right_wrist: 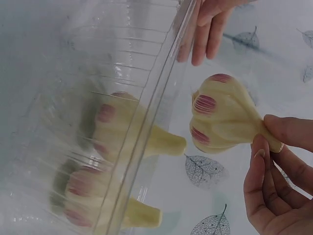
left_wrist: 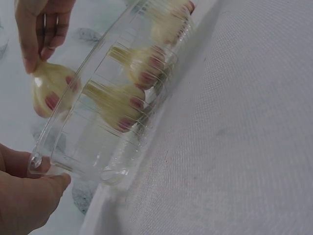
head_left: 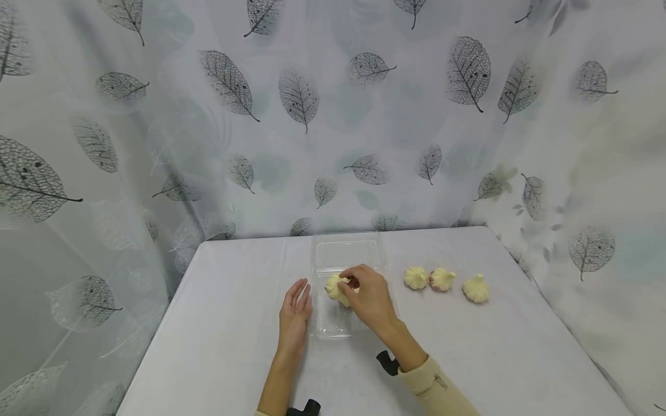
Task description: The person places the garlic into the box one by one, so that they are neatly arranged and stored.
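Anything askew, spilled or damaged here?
Nothing stands out. The clear container rests on the table with its lid open, the right hand pinches one garlic bulb by the stem, and three loose bulbs lie to the right. No spill or damage shows.

Curtained workspace, leaf-print drapes (head_left: 338, 136), white-covered table (head_left: 234, 329), building unclear

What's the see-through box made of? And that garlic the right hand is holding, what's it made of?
The box looks like thin, glossy clear plastic: it has moulded ribs and bright shiny glints. The garlic in the right hand may be pretend, perhaps plastic or foam, with a smooth, satiny finish: its streaky pink patches look painted on. Looks alone can't prove it.
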Tool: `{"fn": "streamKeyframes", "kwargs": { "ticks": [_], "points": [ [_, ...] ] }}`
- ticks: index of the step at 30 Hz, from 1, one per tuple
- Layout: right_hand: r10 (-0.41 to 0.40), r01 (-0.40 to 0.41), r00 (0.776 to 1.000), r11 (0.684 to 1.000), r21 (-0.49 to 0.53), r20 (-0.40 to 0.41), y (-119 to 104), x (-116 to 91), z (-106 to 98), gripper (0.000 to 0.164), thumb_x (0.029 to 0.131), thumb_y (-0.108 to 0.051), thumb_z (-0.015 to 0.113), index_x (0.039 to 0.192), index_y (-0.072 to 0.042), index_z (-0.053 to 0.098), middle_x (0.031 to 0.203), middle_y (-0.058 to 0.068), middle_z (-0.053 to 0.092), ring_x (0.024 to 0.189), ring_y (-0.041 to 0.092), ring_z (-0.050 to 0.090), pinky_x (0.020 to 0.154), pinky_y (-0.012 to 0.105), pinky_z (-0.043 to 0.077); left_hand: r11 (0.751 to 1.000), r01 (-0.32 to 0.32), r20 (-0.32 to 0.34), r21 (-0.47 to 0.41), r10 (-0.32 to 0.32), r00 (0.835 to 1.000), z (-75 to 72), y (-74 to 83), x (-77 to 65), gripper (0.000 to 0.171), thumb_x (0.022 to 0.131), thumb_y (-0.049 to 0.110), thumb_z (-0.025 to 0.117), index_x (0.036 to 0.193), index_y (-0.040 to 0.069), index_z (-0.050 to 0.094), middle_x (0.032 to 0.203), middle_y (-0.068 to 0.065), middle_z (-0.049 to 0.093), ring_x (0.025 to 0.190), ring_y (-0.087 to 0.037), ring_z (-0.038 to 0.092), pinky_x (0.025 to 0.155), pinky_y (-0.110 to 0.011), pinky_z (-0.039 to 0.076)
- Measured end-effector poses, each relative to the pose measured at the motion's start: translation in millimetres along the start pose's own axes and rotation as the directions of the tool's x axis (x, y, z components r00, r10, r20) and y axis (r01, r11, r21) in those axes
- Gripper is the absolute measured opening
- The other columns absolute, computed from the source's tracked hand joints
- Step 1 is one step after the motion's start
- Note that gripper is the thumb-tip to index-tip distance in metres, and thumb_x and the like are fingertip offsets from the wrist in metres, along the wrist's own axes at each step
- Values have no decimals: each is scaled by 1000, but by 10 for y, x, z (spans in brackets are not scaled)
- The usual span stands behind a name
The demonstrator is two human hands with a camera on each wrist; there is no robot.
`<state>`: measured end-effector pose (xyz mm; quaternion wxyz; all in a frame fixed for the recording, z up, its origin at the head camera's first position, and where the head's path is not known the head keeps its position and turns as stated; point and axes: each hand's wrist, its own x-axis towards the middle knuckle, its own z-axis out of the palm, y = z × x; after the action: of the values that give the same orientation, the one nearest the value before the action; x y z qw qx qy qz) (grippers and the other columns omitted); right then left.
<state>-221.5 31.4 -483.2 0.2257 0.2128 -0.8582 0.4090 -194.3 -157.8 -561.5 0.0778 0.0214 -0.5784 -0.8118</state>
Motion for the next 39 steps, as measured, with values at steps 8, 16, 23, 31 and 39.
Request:
{"fn": "streamKeyframes", "kwargs": {
  "ticks": [8,16,23,31,39],
  "points": [
    [-27,27,1000,999,16,-6,13,22,93,19,82,-4,88,97,-5,77,89,4,71,75,15,68,66,26,61,1000,3,4,2,-3,1000,1,17,-21,64,101,-16,44,161,3,29,168,-10,30,156,-27,30,122,-26,36],
    [-5,5,1000,1000,-23,25,40,47,199,16,83,-4,87,95,-5,78,86,3,71,73,12,67,65,24,60,1000,-6,14,-5,6,1000,4,14,-22,66,99,-18,42,160,4,30,168,-12,29,156,-29,28,122,-25,35],
    [14,-12,999,999,-47,53,58,65,260,16,82,-5,87,95,-7,77,85,0,70,73,9,66,64,21,59,1000,2,-2,-21,-2,1000,0,12,-9,66,98,-19,44,160,3,31,167,-13,31,156,-29,30,122,-26,36],
    [-1,7,997,998,-70,82,76,68,327,15,82,-5,87,95,-7,77,87,2,71,73,11,67,64,22,59,1000,7,-10,-23,-8,1000,-2,29,-16,63,101,-17,45,159,6,34,167,-12,32,156,-27,30,121,-26,37],
    [-41,53,994,991,-126,101,104,61,394,14,82,-5,85,94,-6,79,84,2,70,70,10,66,62,22,58,1000,2,-3,-30,-2,1000,-5,15,-11,66,99,-19,44,159,4,33,167,-12,31,156,-27,30,122,-27,36]
  ]
}}
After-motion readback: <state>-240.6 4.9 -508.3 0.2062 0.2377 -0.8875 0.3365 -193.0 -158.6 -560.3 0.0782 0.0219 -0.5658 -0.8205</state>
